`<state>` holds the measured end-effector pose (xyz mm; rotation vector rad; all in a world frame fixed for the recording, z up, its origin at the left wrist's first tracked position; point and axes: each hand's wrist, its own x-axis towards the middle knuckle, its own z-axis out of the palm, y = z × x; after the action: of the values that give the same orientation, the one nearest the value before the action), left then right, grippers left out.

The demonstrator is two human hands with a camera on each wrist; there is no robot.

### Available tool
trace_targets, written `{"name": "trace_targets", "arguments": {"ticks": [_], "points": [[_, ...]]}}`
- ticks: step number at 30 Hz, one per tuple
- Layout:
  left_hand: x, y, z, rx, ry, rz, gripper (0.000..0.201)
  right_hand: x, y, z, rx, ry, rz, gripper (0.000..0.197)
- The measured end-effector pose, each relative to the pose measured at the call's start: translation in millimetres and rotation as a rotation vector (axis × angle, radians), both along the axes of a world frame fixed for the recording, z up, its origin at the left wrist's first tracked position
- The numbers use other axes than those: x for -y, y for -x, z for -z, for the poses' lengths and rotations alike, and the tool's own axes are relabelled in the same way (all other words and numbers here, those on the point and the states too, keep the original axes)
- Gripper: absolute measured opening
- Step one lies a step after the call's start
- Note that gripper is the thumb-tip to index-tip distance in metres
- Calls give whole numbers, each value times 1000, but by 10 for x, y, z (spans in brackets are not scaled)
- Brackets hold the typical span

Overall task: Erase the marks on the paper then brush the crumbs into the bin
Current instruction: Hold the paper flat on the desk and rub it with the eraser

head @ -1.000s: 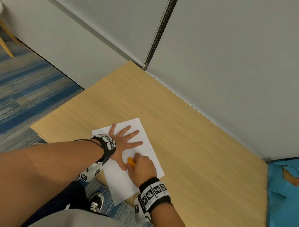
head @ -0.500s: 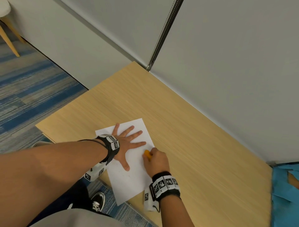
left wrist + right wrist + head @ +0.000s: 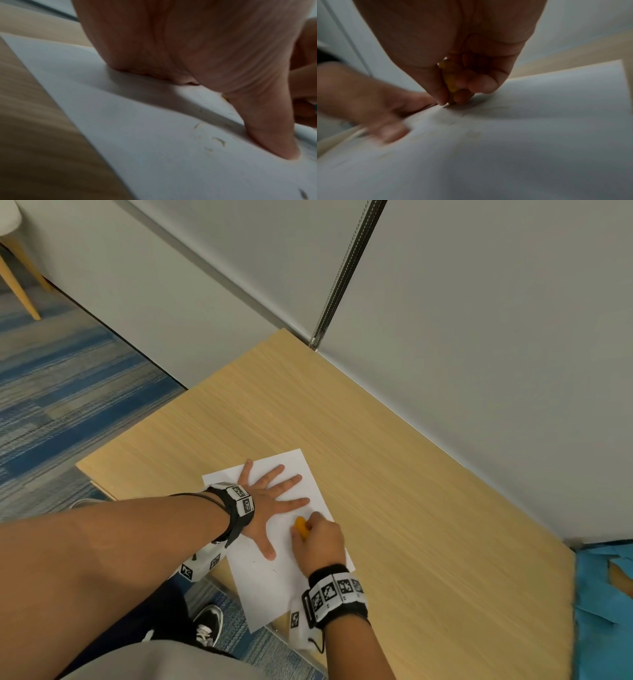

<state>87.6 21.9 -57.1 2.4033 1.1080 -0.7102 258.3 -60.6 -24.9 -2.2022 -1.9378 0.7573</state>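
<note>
The left hand (image 3: 263, 505) lies flat with its fingers spread wide on the white paper (image 3: 270, 587), which sits near the front edge of the table (image 3: 411, 508), and the right hand (image 3: 320, 542) pinches a small yellow eraser (image 3: 300, 527) and presses it down on the sheet. I think short, gentle rubs are best, with the flat hand pushing down close by so the paper won't crumple. Little crumbs (image 3: 219, 140) lie by the thumb; I can't see a bin.

Lighting even in the head view; both wrist views dim and blurred.
Head view: soft overhead light, straight edges bowed at the margins. Wrist views: smeared, the paper (image 3: 137, 135) grey in shadow; its marks possibly unresolved.
</note>
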Motion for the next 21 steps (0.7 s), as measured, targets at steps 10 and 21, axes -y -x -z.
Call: {"name": "trace_targets", "arguments": {"ticks": [10,21], "points": [[11,15,17,23,-16,-9,136,-32,-100,3,-31,-5,-59,28],[11,15,-36,3,19,-9,135,-19,-35,26,-36,4,-67,28]]}}
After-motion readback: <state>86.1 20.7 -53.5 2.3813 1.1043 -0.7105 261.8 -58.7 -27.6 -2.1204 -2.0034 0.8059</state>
